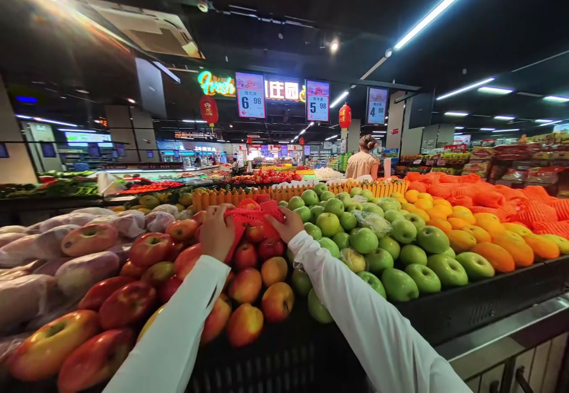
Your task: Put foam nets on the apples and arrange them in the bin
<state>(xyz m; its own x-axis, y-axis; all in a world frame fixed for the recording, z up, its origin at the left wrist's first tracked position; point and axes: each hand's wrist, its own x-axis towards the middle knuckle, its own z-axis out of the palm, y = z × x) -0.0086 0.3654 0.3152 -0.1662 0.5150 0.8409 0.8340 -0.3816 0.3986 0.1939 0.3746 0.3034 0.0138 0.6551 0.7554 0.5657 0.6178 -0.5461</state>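
My left hand (217, 233) is closed on one end of a red mesh fruit sleeve (249, 217). With fingers pinched, my right hand (287, 224) grips its other end. The sleeve is stretched between both hands above a pile of red apples (246, 286). Part of it hangs down beside my left fingers. Just right of my right hand lies a heap of green apples (366, 239), a few of them in foam nets or clear wrap. More red apples (128, 303) lie left of my left forearm.
Wrapped fruit (86, 276) fills the left. Orange-yellow mangoes (511, 247) and orange foam nets (493, 194) lie at the right. A low wooden fence (231, 197) runs behind the apples. A person (362, 162) stands beyond it. The display's dark edge (489, 307) is in front.
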